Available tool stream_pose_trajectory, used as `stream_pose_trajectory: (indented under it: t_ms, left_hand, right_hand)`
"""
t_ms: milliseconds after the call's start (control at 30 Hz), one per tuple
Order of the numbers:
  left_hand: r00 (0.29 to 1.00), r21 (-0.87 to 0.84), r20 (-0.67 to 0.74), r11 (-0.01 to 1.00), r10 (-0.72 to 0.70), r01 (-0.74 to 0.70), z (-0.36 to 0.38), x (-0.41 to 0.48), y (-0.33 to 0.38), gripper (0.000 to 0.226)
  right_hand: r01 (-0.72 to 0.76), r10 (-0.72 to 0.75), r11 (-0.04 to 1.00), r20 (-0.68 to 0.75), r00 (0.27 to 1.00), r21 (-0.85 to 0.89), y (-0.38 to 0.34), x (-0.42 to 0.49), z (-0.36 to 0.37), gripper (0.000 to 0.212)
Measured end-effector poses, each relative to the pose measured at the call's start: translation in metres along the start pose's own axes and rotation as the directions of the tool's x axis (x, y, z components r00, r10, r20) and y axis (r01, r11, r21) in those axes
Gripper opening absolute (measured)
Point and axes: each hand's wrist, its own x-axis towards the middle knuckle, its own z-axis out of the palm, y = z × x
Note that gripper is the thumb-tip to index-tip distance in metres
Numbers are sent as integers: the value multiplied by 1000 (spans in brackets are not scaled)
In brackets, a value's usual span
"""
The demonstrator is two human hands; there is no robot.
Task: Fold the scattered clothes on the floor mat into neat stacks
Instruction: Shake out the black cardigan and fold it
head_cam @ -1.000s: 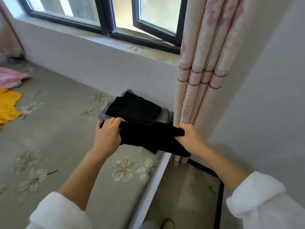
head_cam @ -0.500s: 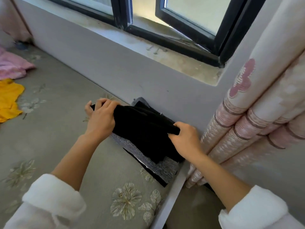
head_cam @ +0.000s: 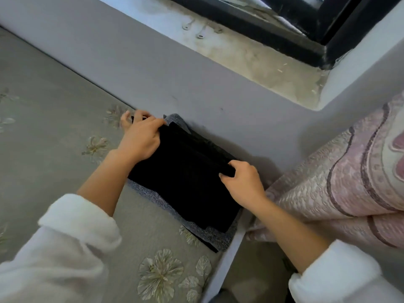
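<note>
Head view looks down on your two hands working at the middle of the frame, where a folded black garment [head_cam: 188,178] lies flat on a grey garment [head_cam: 153,196]. The grey one shows as a border along the black one's lower left side and at its upper corner. Both lie on the floor mat [head_cam: 54,127], a grey-green mat with pale flower patterns, and are pushed up against the grey wall [head_cam: 153,68].

Your left hand [head_cam: 140,141] sits at the upper left corner of the black garment, its fingers curled over that edge and gripping it. Your right hand [head_cam: 242,184] is at the garment's right side, with fingers and thumb pinching a folded ridge of the black cloth. The garment spans the space between the two hands and reaches toward the lower centre of the frame. A thin dark edge shows under the grey garment at its lowest corner; you cannot tell what it belongs to.

A pink patterned curtain [head_cam: 349,176] fills the right of the frame, just beside your right hand. A dusty window sill [head_cam: 251,55] and a black window frame [head_cam: 284,22] run across the top. White sleeves [head_cam: 65,248] cover both forearms in the lower corners.
</note>
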Motion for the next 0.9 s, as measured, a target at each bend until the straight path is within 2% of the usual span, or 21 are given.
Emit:
stream_pose_trajectory:
  t_ms: [100,233,300,367,467,500,600,733,900]
  left_hand:
    - [1000,4,18,1000,25,-25,32,28,5,36]
    - [998,1,0,998,-61,61,65,36,10,45]
    - [995,-34,9,994,-102,103,81,23,11,47]
    - [994,-29,57,995,-90,91,97,3,8,47]
    - [969,-12,184,986,-163,168,120,-23,-5,51]
    - [960,-9,197,979,-197,203,126,-29,-10,53]
    - [956,-13,195,974,-219,226,140,-35,-20,55]
    - [932,-25,271,966,-239,255,154,-32,-27,56]
    - [881,23,399,964,-253,266,152,-17,-26,57]
  right_hand:
    - [-99,100,994,10,995,-55,20,27,0,5]
    - [-218,222,959,-1,975,-182,40,48,3,34]
    - [-159,132,883,-91,987,-441,48,46,12,48]
    - [-14,-28,828,-67,997,-560,47,39,27,58]
    - [187,-111,822,172,979,-537,47,34,56,65]
    - [193,-73,840,247,966,-507,49,34,65,69]
    - [58,128,903,395,910,-427,59,37,79,84]
    - [75,170,881,460,871,-468,71,38,83,92]
    - [104,168,832,427,888,-545,67,37,86,89]
